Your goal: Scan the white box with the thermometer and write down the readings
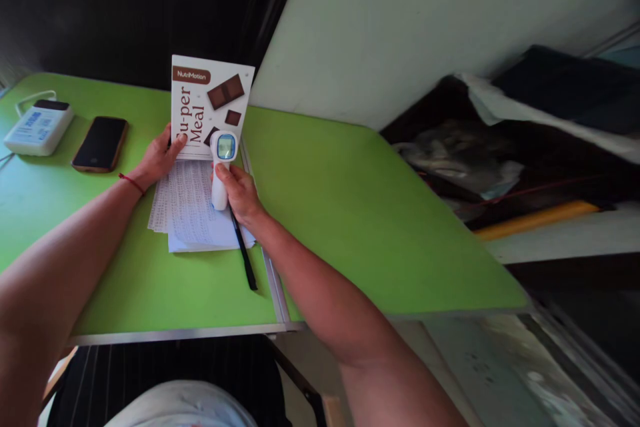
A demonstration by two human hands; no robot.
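Note:
My left hand (pixel 163 152) grips the lower left edge of a white box (pixel 203 99) printed "NutriMotion Su-per Meal" with chocolate pieces, its front facing me. Wrapped around the handle of a white infrared thermometer (pixel 219 191) is my right hand (pixel 240 193). The thermometer's blue-rimmed screen is lit and faces me, in front of the box's lower right corner. Below both hands lie printed sheets of paper (pixel 193 217), partly covered by the box and thermometer. A black pen (pixel 245 257) rests across the papers' right edge, its upper end hidden by my right hand.
On the green folding table (pixel 340 213), a phone (pixel 101 143) and a white device with a cable (pixel 40 127) stand at the left. A metal seam (pixel 274 283) crosses the tabletop. Cluttered shelves (pixel 465 153) are at the right, beyond the table's edge.

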